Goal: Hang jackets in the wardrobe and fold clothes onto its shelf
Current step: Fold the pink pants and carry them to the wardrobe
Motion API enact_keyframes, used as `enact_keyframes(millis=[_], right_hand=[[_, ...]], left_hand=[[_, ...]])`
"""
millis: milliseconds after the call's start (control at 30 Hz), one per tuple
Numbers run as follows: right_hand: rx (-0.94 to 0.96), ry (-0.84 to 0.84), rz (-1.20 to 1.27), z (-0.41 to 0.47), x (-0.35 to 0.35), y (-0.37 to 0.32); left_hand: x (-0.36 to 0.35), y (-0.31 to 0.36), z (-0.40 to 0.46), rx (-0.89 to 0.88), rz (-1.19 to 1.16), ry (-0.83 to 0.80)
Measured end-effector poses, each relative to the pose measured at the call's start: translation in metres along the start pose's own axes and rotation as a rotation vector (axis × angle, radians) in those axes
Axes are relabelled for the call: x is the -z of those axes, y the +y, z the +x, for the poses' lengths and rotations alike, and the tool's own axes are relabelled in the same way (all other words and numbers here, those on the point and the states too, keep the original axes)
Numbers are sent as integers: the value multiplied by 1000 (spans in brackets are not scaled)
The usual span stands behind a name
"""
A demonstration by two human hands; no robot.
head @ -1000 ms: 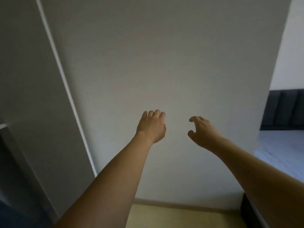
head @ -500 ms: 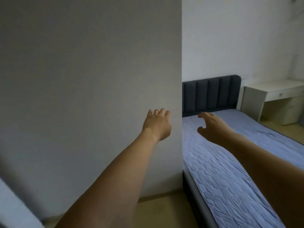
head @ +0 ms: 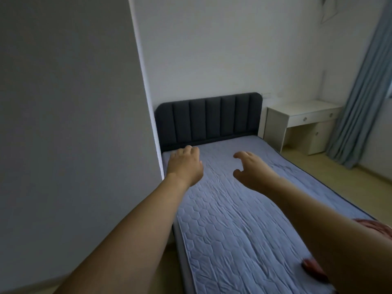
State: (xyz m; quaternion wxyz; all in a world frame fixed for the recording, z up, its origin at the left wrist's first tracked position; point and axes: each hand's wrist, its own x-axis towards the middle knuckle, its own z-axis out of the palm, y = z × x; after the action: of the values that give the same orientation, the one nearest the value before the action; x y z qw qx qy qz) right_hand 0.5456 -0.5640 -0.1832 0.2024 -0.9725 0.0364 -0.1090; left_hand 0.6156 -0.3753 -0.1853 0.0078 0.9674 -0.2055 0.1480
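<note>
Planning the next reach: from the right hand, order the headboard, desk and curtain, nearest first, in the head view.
From the right hand:
1. Headboard, ahead at the bed's end.
2. Desk, beyond it to the right.
3. Curtain, far right.

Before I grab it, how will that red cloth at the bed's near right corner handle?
The red cloth looks crumpled and mostly hidden behind the right arm, so probably floppy and light. It lies on the quilted bed cover, so it may drag rather than slide. Both hands are empty.
</note>
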Motion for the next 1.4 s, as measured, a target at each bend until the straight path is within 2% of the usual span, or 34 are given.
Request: enact_keyframes(millis=[200, 433, 600, 767, 1000, 1200, 1400], right_hand=[[-66, -50, 16, 11, 28, 135], [-93, -55, 48, 49, 82, 307], [-147, -127, 84, 65, 122, 431], [-249, -114, 92, 71, 134, 559], [-421, -269, 116, 82, 76, 794], [-660, -399, 145, 60, -29, 1007], [-888, -400, 230, 25, -131, 1171]], left_hand=[[-41, 127, 66, -52, -25, -79], [-56, 289, 150, -138, 26, -22], [-77, 387, 193, -103, 10, -87], [-130, 486, 239, -127, -72, -178], [-295, 656, 274, -103, -162, -417], [-475, 785, 295, 0, -217, -697], [-644, 880, 295, 98, -296, -893]])
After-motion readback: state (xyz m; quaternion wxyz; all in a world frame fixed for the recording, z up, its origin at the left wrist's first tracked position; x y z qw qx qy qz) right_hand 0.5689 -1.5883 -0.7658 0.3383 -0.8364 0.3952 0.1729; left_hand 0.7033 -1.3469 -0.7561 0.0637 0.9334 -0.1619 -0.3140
